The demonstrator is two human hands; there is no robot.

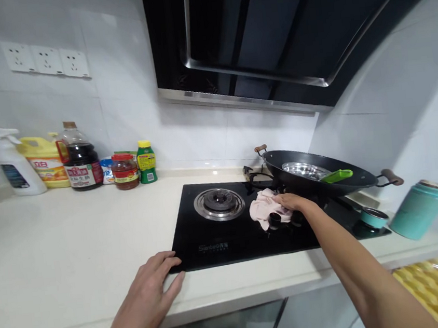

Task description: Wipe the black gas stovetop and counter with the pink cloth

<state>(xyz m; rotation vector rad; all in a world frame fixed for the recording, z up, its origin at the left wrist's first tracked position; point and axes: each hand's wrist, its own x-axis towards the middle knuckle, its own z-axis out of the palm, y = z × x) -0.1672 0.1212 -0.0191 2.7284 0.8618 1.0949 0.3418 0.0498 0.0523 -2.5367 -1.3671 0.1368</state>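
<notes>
While the empty left hand (153, 283) spreads at the cooktop's (251, 245) near-left corner, pink cloth (263, 209) lies under the flattened right hand (288, 201).

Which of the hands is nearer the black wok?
Right: the right hand is on the pink cloth beside the wok; the left hand rests at the near left corner of the cooktop, farther away.

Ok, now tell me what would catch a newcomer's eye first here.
Most likely the big black wok at the right of the cooktop, with a bright green handle lying inside it. Next, the dark range hood looming over the stove. Then the pale pink cloth under the right hand on the black cooktop, left of the wok.
</notes>
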